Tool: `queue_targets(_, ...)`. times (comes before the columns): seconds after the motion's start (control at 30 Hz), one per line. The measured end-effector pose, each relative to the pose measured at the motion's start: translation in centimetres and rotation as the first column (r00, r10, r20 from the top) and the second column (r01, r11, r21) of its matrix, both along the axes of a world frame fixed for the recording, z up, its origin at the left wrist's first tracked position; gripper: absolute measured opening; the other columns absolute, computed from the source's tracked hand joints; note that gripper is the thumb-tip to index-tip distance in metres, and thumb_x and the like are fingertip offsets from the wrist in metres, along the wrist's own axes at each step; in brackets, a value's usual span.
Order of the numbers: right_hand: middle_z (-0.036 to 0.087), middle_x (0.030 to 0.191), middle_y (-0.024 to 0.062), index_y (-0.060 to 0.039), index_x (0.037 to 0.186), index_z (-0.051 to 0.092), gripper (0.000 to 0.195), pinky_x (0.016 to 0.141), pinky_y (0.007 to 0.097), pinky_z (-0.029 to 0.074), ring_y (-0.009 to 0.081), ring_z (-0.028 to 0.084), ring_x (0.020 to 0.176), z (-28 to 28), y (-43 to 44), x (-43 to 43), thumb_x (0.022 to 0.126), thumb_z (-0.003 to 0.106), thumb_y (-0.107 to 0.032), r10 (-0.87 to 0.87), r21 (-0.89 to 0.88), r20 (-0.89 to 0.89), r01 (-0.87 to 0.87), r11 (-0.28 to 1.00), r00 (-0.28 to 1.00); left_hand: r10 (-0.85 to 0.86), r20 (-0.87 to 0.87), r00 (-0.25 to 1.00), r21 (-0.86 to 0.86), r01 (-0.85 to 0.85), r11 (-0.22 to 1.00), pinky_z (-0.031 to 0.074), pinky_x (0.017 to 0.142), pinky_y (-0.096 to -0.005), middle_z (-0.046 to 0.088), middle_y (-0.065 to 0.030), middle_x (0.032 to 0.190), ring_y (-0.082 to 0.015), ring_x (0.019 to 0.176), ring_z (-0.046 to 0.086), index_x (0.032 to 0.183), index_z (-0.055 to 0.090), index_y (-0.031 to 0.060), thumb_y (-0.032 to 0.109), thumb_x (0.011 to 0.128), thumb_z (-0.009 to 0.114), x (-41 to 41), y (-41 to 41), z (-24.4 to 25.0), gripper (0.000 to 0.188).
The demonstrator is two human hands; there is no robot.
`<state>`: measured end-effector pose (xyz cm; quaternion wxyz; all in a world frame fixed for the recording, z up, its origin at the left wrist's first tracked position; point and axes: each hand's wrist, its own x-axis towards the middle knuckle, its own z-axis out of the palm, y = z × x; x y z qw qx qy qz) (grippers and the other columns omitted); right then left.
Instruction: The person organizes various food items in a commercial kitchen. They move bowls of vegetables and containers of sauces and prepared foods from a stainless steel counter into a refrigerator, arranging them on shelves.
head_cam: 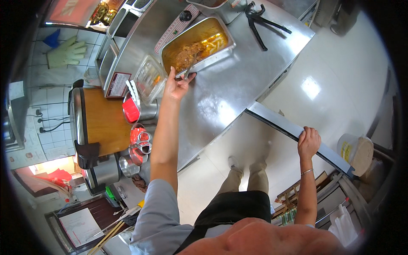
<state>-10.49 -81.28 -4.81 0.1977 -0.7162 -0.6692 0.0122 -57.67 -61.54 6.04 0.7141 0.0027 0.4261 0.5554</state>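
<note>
My left hand is at the near corner of a rectangular steel pan, its thumb near the rim and its fingers partly hidden. Inside the pan lie brown cooked food and oily orange liquid. A metal utensil handle slopes down out of the pan over my fingers; whether I grip it or the pan, I cannot tell. Beside my wrist is a clear plastic container. My right hand has its fingers curled over the edge of a metal drawer or door that juts from the steel counter.
On the steel counter a black folding stand lies at the far side. Steel cups, one holding scissors, stand at the left near a large lidded pot. A white bucket stands on the right.
</note>
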Motion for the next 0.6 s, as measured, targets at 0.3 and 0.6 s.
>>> queue_targets(0.3,0.055,0.081,0.0056,-0.0082,0.087,0.057,0.014,0.072,0.0348,0.038,0.0224,0.052,0.081,0.0,-0.5,-0.6,0.081,0.048,-0.016,-0.005,0.046,0.036,0.003,0.999,0.999,-0.109,-0.168,0.980,-0.167,0.081,0.983,0.029,0.035,-0.0147,0.052,-0.0095,0.077,-0.0103,0.056,0.042,0.094,0.051,0.0061,0.032,0.082,0.062,1.9,-4.1,0.4,0.031)
queue_targets(0.6,0.057,0.099,0.0102,-0.0070,0.106,0.055,0.025,0.086,0.0353,0.038,0.0258,0.052,0.095,-0.2,-2.2,0.1,0.085,0.047,-0.019,-0.034,0.061,-0.153,0.044,0.997,0.988,-0.266,-0.209,0.941,-0.286,0.201,0.937,0.024,0.038,-0.0180,0.050,-0.0006,0.070,-0.0064,0.047,0.036,0.085,0.049,0.0092,0.034,0.081,0.063,10.2,-16.3,3.8,0.029)
